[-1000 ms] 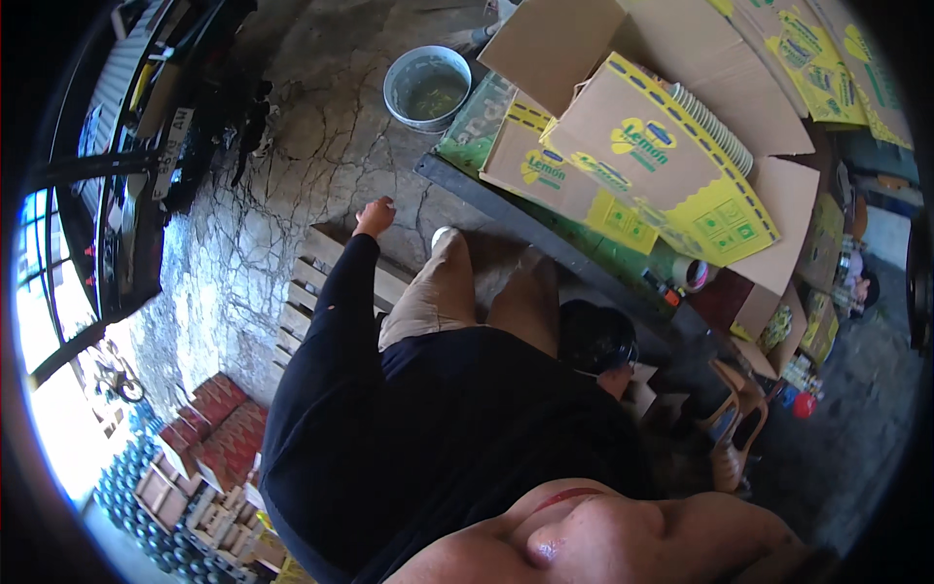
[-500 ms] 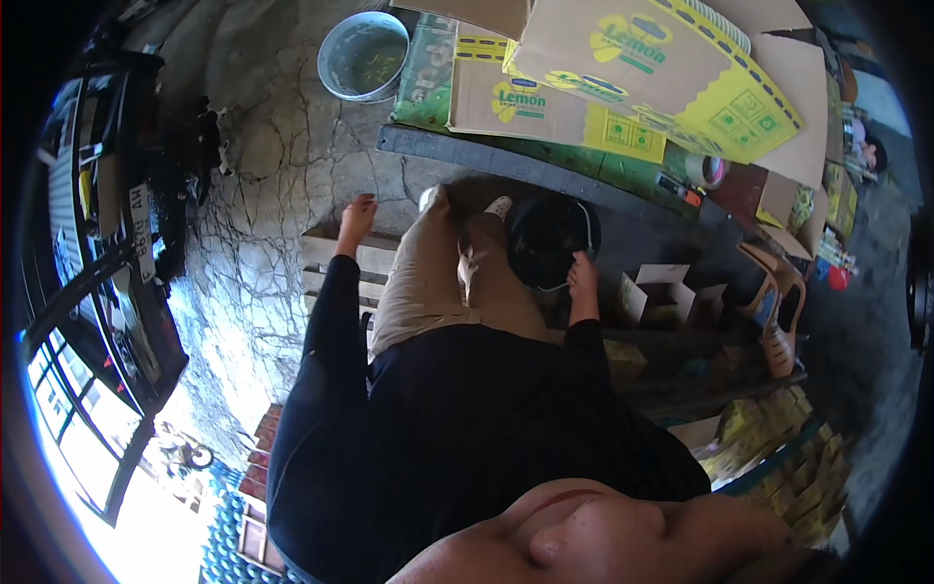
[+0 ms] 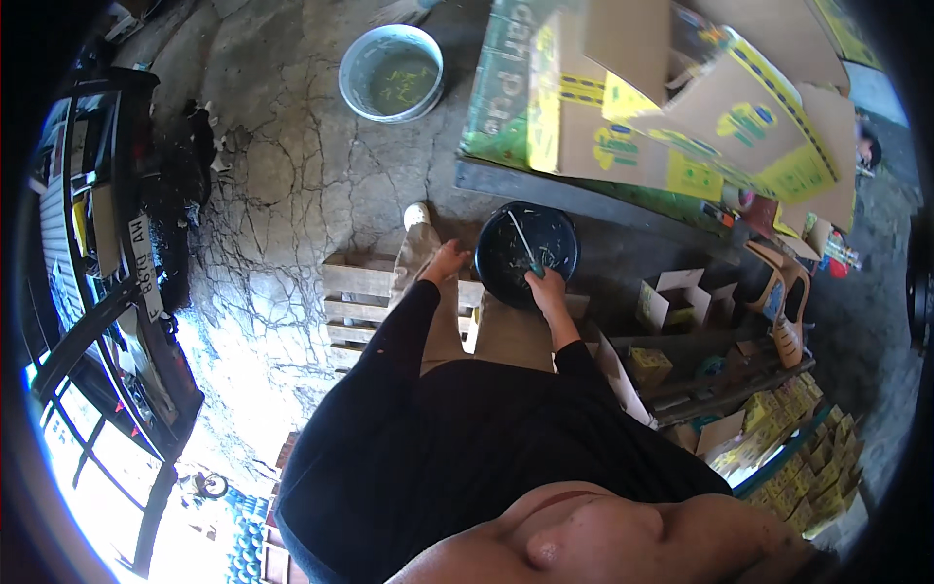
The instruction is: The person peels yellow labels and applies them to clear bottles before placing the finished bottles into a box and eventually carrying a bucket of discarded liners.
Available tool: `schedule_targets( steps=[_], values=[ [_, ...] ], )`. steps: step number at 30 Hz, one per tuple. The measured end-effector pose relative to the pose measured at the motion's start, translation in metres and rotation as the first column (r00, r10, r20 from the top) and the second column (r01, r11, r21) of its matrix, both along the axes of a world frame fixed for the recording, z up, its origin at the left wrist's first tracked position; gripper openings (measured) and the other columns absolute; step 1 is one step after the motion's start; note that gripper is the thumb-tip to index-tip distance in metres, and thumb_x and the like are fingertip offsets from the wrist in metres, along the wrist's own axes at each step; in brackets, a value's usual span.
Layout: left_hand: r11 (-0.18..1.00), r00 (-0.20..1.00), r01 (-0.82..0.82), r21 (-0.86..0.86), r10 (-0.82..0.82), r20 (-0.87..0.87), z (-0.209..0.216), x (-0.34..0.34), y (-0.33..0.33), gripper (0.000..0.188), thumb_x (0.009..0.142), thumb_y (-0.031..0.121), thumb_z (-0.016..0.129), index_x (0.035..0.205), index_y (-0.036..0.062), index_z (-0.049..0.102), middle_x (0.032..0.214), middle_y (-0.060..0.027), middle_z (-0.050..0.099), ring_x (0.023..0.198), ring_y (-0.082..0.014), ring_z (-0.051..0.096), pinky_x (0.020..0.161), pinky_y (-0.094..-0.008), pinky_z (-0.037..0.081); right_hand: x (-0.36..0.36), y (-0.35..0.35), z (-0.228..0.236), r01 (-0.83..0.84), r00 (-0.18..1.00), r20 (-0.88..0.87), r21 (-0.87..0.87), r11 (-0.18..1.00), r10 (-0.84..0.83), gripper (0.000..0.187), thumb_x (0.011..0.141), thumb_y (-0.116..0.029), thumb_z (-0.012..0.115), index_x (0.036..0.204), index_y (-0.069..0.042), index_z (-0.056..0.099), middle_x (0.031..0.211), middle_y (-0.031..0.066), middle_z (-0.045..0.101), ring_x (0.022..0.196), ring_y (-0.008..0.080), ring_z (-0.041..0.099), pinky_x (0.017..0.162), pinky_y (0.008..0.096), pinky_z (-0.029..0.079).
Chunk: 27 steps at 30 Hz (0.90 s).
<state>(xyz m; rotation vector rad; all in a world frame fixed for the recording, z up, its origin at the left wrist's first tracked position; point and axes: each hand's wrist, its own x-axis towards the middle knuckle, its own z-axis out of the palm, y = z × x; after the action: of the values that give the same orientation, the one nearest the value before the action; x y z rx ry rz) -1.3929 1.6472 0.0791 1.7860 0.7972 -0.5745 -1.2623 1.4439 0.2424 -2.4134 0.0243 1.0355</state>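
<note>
A black bucket (image 3: 498,270) stands between me and the table, with pale scraps scattered inside it. My right hand (image 3: 548,288) is closed at its near side, around the teal grip of a thin whitish rod that looks like the bucket's handle (image 3: 520,232). The handle crosses the bucket's mouth toward the far rim. My left hand (image 3: 449,261) reaches toward the bucket's left side, its fingers loosely extended and holding nothing. A small gap seems to separate it from the rim.
A wooden pallet (image 3: 352,306) lies by my legs. Beyond stands a grey bucket (image 3: 391,74) on cracked concrete. Cardboard cartons (image 3: 593,127) crowd the table (image 3: 584,198). On the right are an open small box (image 3: 675,300), a brown plastic chair (image 3: 784,311) and stacked yellow packs (image 3: 812,472).
My left hand has come inward toward the bucket. My right hand has shifted left with the handle, which now crosses the bucket's mouth. The view has shifted, and the bucket's inside shows more clearly.
</note>
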Motion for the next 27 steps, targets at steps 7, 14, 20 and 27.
schedule_targets(
  steps=[7,14,20,27],
  values=[
    [0.970,0.981,-0.161,-0.184,0.135,-0.142,-0.001,-0.074,0.055,0.060,0.087,0.034,0.065,0.131,-0.0026,0.047,0.111,-0.0194,0.067,0.108,-0.0297,0.062,0.089,-0.0394,0.050,-0.035,0.101,-0.004,-0.287,0.957,-0.032,0.009,0.958,0.287,0.040,0.075,-0.036,0.062,0.091,0.001,0.066,0.088,0.0269,0.065,0.087,0.0427,0.062,0.076,0.0473,0.048],
    [0.658,0.711,-0.704,-0.268,0.644,-0.283,0.033,-0.114,0.099,0.062,0.087,0.020,0.067,0.138,0.0131,0.033,0.125,-0.0124,0.056,0.114,-0.0289,0.051,0.084,-0.0454,0.049,-0.044,0.211,0.007,-0.541,0.839,0.016,0.122,0.832,0.543,0.042,0.077,-0.039,0.062,0.095,-0.001,0.067,0.090,0.0245,0.066,0.088,0.0414,0.064,0.078,0.0478,0.051],
    [0.705,0.698,-0.664,-0.250,0.704,0.131,-0.047,-0.168,0.140,0.052,0.086,0.014,0.065,0.127,0.0135,0.033,0.120,-0.0103,0.054,0.111,-0.0258,0.050,0.082,-0.0495,0.050,-0.034,0.315,0.024,-0.747,0.664,0.110,0.133,0.651,0.740,0.041,0.078,-0.041,0.065,0.091,-0.003,0.067,0.085,0.0219,0.068,0.083,0.0398,0.066,0.075,0.0482,0.053],
    [0.329,0.366,-0.878,-0.348,0.930,-0.043,0.045,-0.062,0.220,0.032,0.087,0.014,0.061,0.113,0.0092,0.043,0.093,-0.0066,0.054,0.074,-0.0170,0.055,0.070,-0.0405,0.053,0.016,0.401,0.031,-0.824,0.567,0.128,0.098,0.559,0.814,0.038,0.076,-0.038,0.064,0.097,-0.007,0.070,0.095,0.0187,0.069,0.092,0.0372,0.066,0.081,0.0476,0.053]
  ],
)
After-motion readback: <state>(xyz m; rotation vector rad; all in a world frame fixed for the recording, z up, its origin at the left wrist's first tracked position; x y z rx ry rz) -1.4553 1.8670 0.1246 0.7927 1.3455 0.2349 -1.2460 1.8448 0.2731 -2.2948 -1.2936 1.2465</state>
